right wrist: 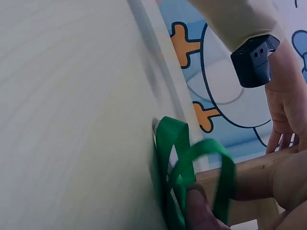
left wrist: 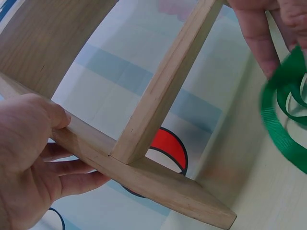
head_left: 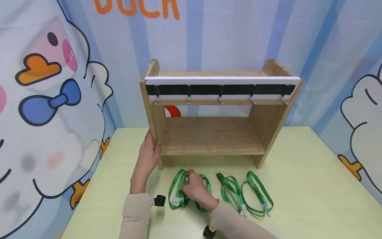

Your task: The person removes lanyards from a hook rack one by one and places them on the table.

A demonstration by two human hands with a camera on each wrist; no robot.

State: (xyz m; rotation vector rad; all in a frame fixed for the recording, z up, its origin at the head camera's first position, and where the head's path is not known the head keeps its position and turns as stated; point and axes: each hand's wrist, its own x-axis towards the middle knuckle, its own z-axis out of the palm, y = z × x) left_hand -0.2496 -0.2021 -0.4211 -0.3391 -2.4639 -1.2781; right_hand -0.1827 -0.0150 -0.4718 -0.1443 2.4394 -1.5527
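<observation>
Right under the right hand [head_left: 195,189], its grip is pinching the first green lanyard [head_left: 176,189], left hand [head_left: 148,156] clutching the wooden rack [head_left: 215,113], hooks [head_left: 221,99] all bare.

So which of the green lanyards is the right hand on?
The leftmost lanyard, nearest the shelf's left leg. The right hand pinches its loop; the others lie untouched to the right.

Staged booth: cartoon duck backdrop [head_left: 53,99]
</observation>
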